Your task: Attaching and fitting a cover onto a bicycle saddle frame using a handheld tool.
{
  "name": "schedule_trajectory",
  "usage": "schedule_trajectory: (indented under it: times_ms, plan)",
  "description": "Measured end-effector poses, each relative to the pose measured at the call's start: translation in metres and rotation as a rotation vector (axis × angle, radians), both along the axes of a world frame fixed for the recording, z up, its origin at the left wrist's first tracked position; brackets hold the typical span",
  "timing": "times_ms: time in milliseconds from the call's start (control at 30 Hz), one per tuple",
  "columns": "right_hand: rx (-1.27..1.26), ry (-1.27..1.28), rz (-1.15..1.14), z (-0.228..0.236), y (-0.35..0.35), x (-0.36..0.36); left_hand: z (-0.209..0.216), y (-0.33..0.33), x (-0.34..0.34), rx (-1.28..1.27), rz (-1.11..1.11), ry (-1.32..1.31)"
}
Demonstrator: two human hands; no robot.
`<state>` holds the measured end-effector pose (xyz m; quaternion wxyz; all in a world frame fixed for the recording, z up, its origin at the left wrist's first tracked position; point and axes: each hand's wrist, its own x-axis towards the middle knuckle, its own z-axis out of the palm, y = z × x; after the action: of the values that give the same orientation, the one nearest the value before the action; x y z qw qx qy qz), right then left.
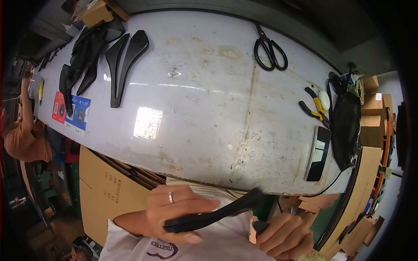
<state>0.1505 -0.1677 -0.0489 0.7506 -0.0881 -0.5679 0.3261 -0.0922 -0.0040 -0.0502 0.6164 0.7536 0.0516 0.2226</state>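
Observation:
Close to my body, in front of the table's near edge, my left hand (180, 213) is closed around a long, curved black part (213, 216). The far end of this part points right and is blurred. Lower right of it, my right hand (285, 237) has its fingers curled in. A short dark grey piece (260, 226) and a tan strip (252, 230) stick out from that hand; the rest is hidden in the fingers, so its kind cannot be told. The two hands are apart. On the table lies a V-shaped black part (126, 65).
A pile of black parts (87, 56) covers the table's far left, over a red and blue printed card (78, 115). Scissors (271, 54), yellow-handled pliers (318, 106), a phone (318, 153) and a black pouch (347, 126) lie rightward. Another person (28, 135) is at left.

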Motion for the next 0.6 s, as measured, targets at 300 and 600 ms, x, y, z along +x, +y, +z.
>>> schedule_trajectory:
  times_ms: [300, 600]
  plan:
    - [-0.087, -0.255, -0.183, 0.001, 0.027, -0.024, -0.041, -0.04, 0.056, -0.445, 0.099, 0.283]
    - [-0.046, -0.248, -0.317, -0.019, 0.051, -0.039, -0.062, -0.054, 0.066, -0.394, 0.159, 0.188]
